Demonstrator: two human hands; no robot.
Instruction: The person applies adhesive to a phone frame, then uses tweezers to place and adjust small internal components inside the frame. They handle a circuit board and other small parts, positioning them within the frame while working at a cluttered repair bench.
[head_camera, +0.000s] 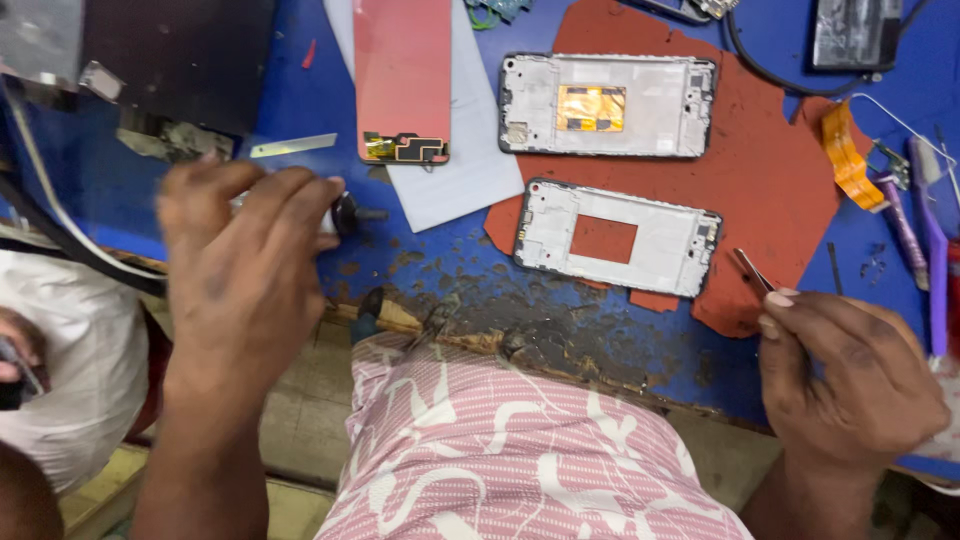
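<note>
Head view. The left hand (245, 275) is closed round a tool with a pale barrel and a black knurled end (345, 213), likely a small screwdriver; its working tip juts right over the blue bench (300, 100) and touches no part. The right hand (850, 380) pinches a pair of fine tweezers (752, 270) between thumb and forefinger, the points aimed up and left at the lower right corner of the nearer phone frame (617, 238), close beside it but apart.

That frame lies flat on the red mat (770, 160), an open rectangular window in its middle showing the mat through. A second phone frame (607, 105), with a gold foil patch in its centre, lies just above it on the same mat. A pink display panel (402, 75), its flex connector at the lower end, rests on a pale sheet (460, 180) left of the frames. An orange flex cable (848, 155) and purple-handled tools (930, 260) lie at the right edge. The bench edge nearest the person is worn and chipped.

Judgement: for clean work the tweezers should meet the frame at a low angle, with the wrist braced on the bench, so the points do not skate across the plastic. The driver is best kept upright, well off the display panel
</note>
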